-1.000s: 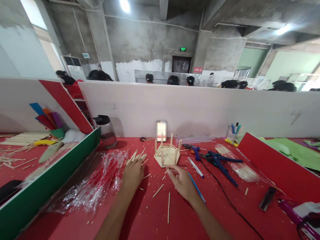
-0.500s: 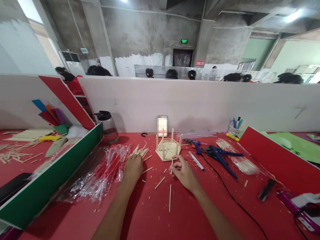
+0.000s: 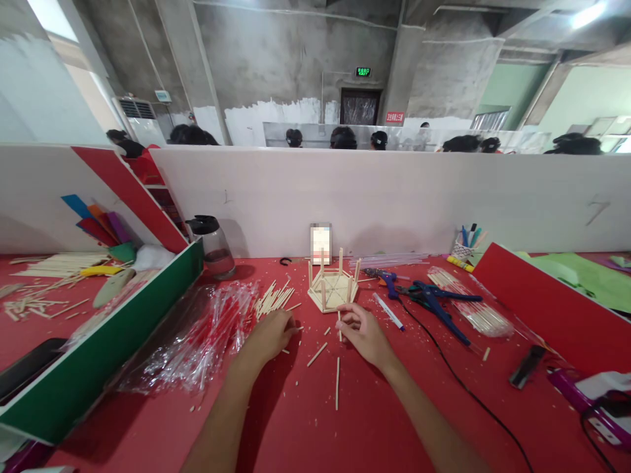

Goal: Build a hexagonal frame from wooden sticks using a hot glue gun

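Observation:
My left hand point(image 3: 272, 334) is low over the red table, its fingers curled together. The end of a short wooden stick point(image 3: 298, 328) shows by its fingertips; whether they grip it is hidden. A pile of wooden sticks point(image 3: 274, 299) lies just beyond that hand. Between the thumb and fingers of my right hand point(image 3: 363, 334), a short wooden stick point(image 3: 340, 327) is pinched nearly upright. Right behind it stands a small hexagonal wooden frame point(image 3: 331, 301) with several upright posts. Loose sticks, one long point(image 3: 338, 384) and one shorter point(image 3: 317, 355), lie between my forearms.
Clear plastic wrapping point(image 3: 197, 341) spreads at left beside a green divider point(image 3: 123, 335) and a jug point(image 3: 211, 246). A phone point(image 3: 321, 243) leans on the white partition point(image 3: 394, 197). At right are a glue gun point(image 3: 387, 281), blue-handled cutters point(image 3: 438, 305), a pen point(image 3: 389, 312) and a black cord point(image 3: 444, 368).
My left hand has left the stick pile, moving toward me and right, over the short stick. My right hand keeps its stick near the frame. The view has tilted slightly down.

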The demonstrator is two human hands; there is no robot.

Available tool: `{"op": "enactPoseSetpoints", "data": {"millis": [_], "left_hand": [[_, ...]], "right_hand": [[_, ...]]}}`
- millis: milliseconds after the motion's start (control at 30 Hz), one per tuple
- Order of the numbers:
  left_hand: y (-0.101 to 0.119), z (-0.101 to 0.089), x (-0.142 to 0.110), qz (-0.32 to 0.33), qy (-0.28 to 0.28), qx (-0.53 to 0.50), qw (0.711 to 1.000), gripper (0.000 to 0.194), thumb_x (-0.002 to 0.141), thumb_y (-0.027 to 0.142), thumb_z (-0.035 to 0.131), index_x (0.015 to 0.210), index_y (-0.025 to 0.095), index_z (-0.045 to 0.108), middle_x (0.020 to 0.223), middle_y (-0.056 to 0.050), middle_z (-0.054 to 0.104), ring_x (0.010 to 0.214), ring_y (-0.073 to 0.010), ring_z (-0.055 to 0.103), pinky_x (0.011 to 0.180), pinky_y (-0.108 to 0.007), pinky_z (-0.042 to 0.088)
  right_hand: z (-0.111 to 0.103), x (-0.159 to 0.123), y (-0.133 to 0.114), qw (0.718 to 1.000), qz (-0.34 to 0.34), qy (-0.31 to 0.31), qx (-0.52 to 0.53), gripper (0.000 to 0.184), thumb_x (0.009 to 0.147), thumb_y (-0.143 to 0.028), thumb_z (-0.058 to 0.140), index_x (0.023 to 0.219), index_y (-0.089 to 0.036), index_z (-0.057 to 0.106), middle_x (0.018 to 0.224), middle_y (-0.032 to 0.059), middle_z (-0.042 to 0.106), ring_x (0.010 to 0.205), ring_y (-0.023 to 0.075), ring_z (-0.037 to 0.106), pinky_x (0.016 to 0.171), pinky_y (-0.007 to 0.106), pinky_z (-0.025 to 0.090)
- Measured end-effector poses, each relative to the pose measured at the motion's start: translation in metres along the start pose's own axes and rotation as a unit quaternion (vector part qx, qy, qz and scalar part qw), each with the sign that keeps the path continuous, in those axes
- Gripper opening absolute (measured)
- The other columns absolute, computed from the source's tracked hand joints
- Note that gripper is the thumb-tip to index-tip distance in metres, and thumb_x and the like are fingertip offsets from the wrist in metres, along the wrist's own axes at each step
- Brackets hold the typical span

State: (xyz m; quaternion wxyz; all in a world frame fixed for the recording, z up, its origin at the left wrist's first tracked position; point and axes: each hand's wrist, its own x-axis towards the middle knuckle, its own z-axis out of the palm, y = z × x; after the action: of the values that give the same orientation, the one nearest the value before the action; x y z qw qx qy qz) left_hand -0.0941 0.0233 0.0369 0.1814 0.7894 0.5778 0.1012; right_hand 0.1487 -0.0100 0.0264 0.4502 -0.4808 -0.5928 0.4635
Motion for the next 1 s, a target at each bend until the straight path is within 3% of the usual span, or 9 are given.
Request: {"op": "enactPoseSetpoints", "data": {"millis": [200,400,600,733,1000], "left_hand": [[-0.001,0.009,0.002,0.025,0.007,0.053,0.998,0.016,0.092,0.023,0.051,0.084,0.016,0.062,0.092,-0.01,0.068,0.09,-0.0237,0.063,0.073,-0.029,0.039],[-0.003,0.001,0.003,0.006,0.013,0.039,0.999,0.013,0.092,0.024,0.052,0.088,0.017,0.062,0.093,-0.009,0.07,0.09,-0.0237,0.064,0.073,-0.029,0.041],[-0.007,-0.002,0.006,-0.061,0.108,0.098,0.987,0.019,0.092,0.018,0.049,0.102,0.017,0.065,0.108,-0.01,0.069,0.104,-0.0251,0.061,0.089,-0.032,0.043],[-0.008,-0.002,0.007,-0.088,0.109,0.132,0.981,0.019,0.093,0.02,0.049,0.096,0.018,0.068,0.104,-0.011,0.069,0.106,-0.0277,0.06,0.09,-0.035,0.043],[-0.002,-0.004,0.009,-0.044,0.084,0.125,0.988,0.02,0.093,0.019,0.048,0.098,0.018,0.068,0.106,-0.012,0.068,0.106,-0.0275,0.06,0.094,-0.036,0.041]], "right_hand": [[0.002,0.0,0.001,0.999,0.039,-0.009,0.027,0.026,0.075,-0.036,0.068,0.092,-0.018,0.06,0.08,0.0002,0.062,0.061,0.0129,0.062,0.056,0.027,0.054],[0.003,0.0,0.0,0.999,0.037,-0.015,0.034,0.023,0.074,-0.033,0.069,0.089,-0.019,0.059,0.078,-0.0013,0.059,0.059,0.0123,0.061,0.056,0.027,0.054],[0.004,0.0,0.0,0.999,0.035,-0.021,0.024,0.022,0.074,-0.032,0.067,0.09,-0.018,0.06,0.076,-0.0011,0.061,0.06,0.0124,0.061,0.056,0.026,0.053],[0.005,0.0,0.001,0.999,0.037,-0.02,0.032,0.024,0.074,-0.033,0.068,0.09,-0.018,0.06,0.076,-0.0011,0.061,0.061,0.0124,0.06,0.057,0.026,0.053],[0.007,0.001,0.003,0.999,0.017,-0.016,0.045,0.023,0.074,-0.034,0.07,0.088,-0.019,0.06,0.075,-0.0018,0.06,0.062,0.0123,0.06,0.057,0.025,0.053]]}}
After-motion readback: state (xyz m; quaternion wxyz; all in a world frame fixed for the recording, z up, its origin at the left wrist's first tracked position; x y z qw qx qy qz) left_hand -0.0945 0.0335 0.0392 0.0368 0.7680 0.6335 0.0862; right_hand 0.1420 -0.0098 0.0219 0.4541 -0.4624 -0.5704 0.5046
